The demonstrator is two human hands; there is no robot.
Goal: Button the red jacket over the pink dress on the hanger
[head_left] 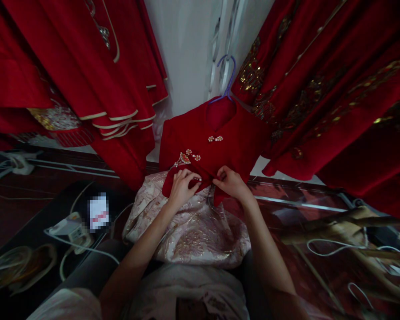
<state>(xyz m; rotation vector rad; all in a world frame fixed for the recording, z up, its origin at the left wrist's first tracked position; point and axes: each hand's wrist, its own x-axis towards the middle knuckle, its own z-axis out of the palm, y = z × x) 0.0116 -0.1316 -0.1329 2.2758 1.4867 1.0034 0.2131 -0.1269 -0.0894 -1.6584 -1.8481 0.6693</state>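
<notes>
A small red jacket (220, 153) with pearl-like buttons and a gold ornament lies in front of me on a purple hanger (227, 82). My left hand (182, 186) pinches the jacket's lower front edge beside a button. My right hand (231, 183) grips the same edge just to the right, fingers curled on the cloth. Under both hands a pale pink and gold brocade garment (190, 231) is bunched on my lap.
Red embroidered robes hang at the left (96, 80) and at the right (326, 98). A white power strip (68, 224) with cables lies on the dark floor at the left. A glossy dark table (320, 249) with wires and wooden sticks stands at the right.
</notes>
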